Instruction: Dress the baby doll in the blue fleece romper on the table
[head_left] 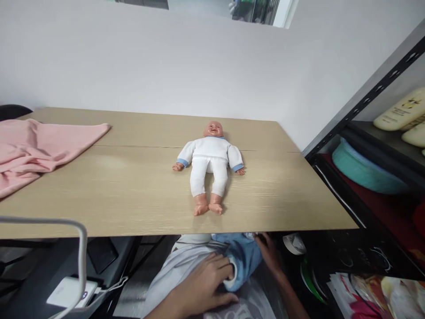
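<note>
Blue cloth (pixel 247 261) is lying over the person's lap, just below the table's near edge (pixel 139 234), right of that edge's middle. The left hand (pixel 209 281) is half curling, its fingers touching the white-rimmed opening, its thumb standing apart; I cannot tell how firmly. The right hand (pixel 267 248) is bending its fingers against the far end, its grip partly hidden. The opening is facing left, the long axis slanting up rightward.
</note>
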The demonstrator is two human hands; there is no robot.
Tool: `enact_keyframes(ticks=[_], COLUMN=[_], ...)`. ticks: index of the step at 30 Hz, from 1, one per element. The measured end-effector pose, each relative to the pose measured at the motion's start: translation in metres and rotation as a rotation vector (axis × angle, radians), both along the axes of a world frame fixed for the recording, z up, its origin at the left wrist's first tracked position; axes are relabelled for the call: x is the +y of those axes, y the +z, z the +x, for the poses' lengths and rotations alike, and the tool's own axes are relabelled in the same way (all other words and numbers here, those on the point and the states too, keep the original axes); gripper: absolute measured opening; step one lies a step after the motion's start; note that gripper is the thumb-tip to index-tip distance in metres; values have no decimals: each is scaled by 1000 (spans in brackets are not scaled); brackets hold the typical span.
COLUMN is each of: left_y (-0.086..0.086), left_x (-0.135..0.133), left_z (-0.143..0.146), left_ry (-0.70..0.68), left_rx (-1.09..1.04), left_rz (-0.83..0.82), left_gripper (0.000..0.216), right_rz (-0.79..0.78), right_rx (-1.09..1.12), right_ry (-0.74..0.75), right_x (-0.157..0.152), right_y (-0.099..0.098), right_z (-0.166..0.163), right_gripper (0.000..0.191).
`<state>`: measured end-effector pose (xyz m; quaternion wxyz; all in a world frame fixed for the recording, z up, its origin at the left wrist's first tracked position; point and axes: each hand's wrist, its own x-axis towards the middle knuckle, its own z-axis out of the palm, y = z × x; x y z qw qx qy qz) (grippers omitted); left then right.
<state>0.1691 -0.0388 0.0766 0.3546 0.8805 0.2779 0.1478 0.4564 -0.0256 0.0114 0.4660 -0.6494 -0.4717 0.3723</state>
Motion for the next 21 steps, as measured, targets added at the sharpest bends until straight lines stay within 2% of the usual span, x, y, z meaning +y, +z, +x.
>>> enact_keyframes(ticks=[2,4,6,7,8,10,13,16,18,21], left_y=[19,33,44,49,54,66,90,113,124,133], left_x=[-7,-7,-2,3,9,24,51,80,98,125], left_z=[-19,-36,-49,-53,-55,-55,-48,-37,-31,-22], left_ry=[26,51,64,73,87,109,62,-5,-16,-47], left_rx=[-10,-61,-170,-238,-309,-423,-466,-482,-510,-646], left_rz=[104,139,123,99,67,-10,-91,-38,-31,-250], left_gripper=[45,44,41,37,36,46,70,72,68,38], right_rz=[56,191,309,391,473,623,752,812,841,869], right_rx=[-76,-260,-320,-334,-339,-309,-272,-308,-331,-357], right_ry=[37,267,566,674,710,702,574,494,509,517], right_x=[-16,-32,-42,-44,-44,-36,-13,14,32,60], right_y=[26,61,98,115,130,156,183,207,223,241], right_z=[-14,-31,-46,-51,-55,-60,-59,-57,-56,-54], right_gripper=[29,11,10,14,17,23,27,29,30,30])
